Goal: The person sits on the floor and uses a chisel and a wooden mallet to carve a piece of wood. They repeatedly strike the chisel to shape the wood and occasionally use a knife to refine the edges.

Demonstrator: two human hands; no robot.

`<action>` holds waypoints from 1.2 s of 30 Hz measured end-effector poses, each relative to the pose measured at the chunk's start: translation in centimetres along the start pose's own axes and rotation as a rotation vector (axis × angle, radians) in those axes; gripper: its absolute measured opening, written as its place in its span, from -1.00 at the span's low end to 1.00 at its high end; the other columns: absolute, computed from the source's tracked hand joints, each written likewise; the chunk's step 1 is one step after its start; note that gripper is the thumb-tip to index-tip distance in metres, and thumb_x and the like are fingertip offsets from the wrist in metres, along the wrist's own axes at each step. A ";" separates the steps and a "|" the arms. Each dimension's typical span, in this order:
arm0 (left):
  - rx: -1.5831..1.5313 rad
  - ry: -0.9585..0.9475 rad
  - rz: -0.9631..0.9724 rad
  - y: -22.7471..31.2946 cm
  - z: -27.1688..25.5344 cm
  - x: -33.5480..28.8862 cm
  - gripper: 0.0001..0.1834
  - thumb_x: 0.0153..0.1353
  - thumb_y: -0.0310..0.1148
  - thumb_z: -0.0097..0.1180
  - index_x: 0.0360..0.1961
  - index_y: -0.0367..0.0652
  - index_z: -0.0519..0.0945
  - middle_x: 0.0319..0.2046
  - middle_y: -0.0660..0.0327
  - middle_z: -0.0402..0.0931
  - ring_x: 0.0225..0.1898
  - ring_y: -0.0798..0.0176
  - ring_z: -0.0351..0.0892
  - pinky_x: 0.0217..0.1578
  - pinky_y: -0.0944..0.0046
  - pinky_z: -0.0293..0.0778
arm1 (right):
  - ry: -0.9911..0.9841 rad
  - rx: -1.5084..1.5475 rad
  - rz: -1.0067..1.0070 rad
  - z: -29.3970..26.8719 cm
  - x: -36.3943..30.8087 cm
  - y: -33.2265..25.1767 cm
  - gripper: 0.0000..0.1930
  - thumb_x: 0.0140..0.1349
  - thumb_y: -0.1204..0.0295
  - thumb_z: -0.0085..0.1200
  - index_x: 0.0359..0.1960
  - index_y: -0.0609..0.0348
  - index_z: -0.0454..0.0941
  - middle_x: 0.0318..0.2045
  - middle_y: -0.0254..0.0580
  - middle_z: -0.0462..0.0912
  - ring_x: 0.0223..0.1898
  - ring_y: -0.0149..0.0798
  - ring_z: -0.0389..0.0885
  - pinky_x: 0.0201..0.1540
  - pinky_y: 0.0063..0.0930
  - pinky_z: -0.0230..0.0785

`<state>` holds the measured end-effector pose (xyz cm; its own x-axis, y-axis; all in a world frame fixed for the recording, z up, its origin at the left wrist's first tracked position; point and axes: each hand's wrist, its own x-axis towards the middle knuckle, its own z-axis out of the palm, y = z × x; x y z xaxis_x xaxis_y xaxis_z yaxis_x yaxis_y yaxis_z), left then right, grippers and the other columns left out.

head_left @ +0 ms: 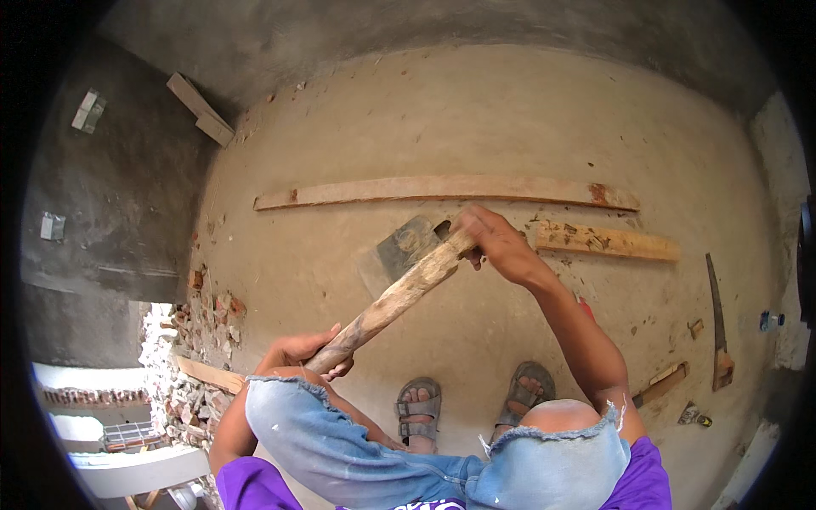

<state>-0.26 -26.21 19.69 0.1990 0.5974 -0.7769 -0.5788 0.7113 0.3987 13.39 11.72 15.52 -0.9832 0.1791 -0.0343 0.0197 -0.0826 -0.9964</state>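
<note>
A rough, pale wooden pole [395, 299] slants across in front of me, from near my left knee up to the right. Around its lower end wraps my left hand [308, 348], the thumb along the top. My right hand [493, 238] grips the far end, its fingers slightly blurred and curled over the wood. Just behind the pole's upper part shows a flat grey metal hoe blade [406, 246] with a dark hole near its corner. The pole hides part of this blade, and I cannot tell whether the two are joined.
Beyond my hands a long plank [442, 187] lies crosswise, with a shorter timber [608, 241] at right. A handsaw [719, 327], a wood-handled tool [661, 384] and a small tape-like item [695, 416] lie at far right. Brick rubble [200, 340] lines the left wall; my sandals [419, 410] are below.
</note>
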 end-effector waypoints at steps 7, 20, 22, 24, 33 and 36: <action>0.460 0.297 0.052 5.5 5.4 -1.1 -0.28 0.44 0.28 -0.18 0.02 -0.27 0.51 -0.36 0.17 0.56 -0.34 0.30 0.58 -0.27 0.28 0.56 | -0.025 -0.021 0.166 -1.6 -1.0 0.4 -0.54 0.30 0.06 0.23 -0.15 0.27 0.50 -0.36 -0.16 0.59 -0.42 -0.36 0.57 -0.43 -0.45 0.44; 1.878 0.807 -0.041 19.8 7.9 0.2 -0.46 0.44 0.06 -0.09 0.15 -0.15 0.55 -0.14 -0.16 0.63 -0.10 -0.24 0.60 -0.10 -0.10 0.48 | 0.478 0.353 0.344 -4.9 -3.3 15.3 -0.67 0.47 0.13 -0.03 0.00 0.15 0.43 -0.37 -0.25 0.56 -0.36 -0.39 0.55 -0.36 -0.46 0.48; 1.896 0.775 -0.042 20.5 7.3 1.2 -0.47 0.44 0.05 -0.08 0.15 -0.16 0.56 -0.14 -0.17 0.63 -0.10 -0.24 0.60 -0.10 -0.10 0.47 | 0.479 0.420 0.360 -4.0 -5.7 16.2 -0.70 0.46 0.17 -0.01 -0.01 0.14 0.45 -0.37 -0.26 0.56 -0.38 -0.41 0.54 -0.37 -0.47 0.47; 1.882 0.755 -0.074 21.0 7.1 2.2 -0.47 0.44 0.03 -0.07 0.14 -0.18 0.56 -0.15 -0.18 0.63 -0.09 -0.25 0.60 -0.09 -0.10 0.48 | 0.475 0.426 0.359 -3.3 -7.1 17.1 -0.72 0.45 0.20 0.00 -0.03 0.14 0.46 -0.39 -0.27 0.56 -0.38 -0.42 0.54 -0.38 -0.49 0.46; 1.936 0.710 -0.069 22.0 8.1 4.0 -0.49 0.43 0.00 -0.07 0.09 -0.23 0.58 -0.20 -0.19 0.63 -0.12 -0.26 0.60 -0.08 -0.14 0.46 | 0.414 0.421 0.353 -0.6 -6.9 18.5 -0.72 0.45 0.19 0.02 -0.06 0.16 0.48 -0.43 -0.31 0.55 -0.43 -0.44 0.51 -0.41 -0.50 0.44; 1.943 0.735 -0.114 22.8 8.9 4.9 -0.50 0.43 -0.01 -0.07 0.08 -0.22 0.58 -0.22 -0.17 0.64 -0.13 -0.26 0.60 -0.10 -0.15 0.46 | 0.383 0.441 0.353 0.6 -6.0 18.5 -0.73 0.45 0.20 0.02 -0.07 0.15 0.48 -0.43 -0.31 0.55 -0.43 -0.45 0.51 -0.41 -0.50 0.44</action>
<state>-5.44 -3.81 29.29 -0.3992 0.6565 -0.6401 0.9040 0.3982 -0.1553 19.57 8.58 -2.63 -0.7961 0.3961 -0.4576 0.1719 -0.5770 -0.7984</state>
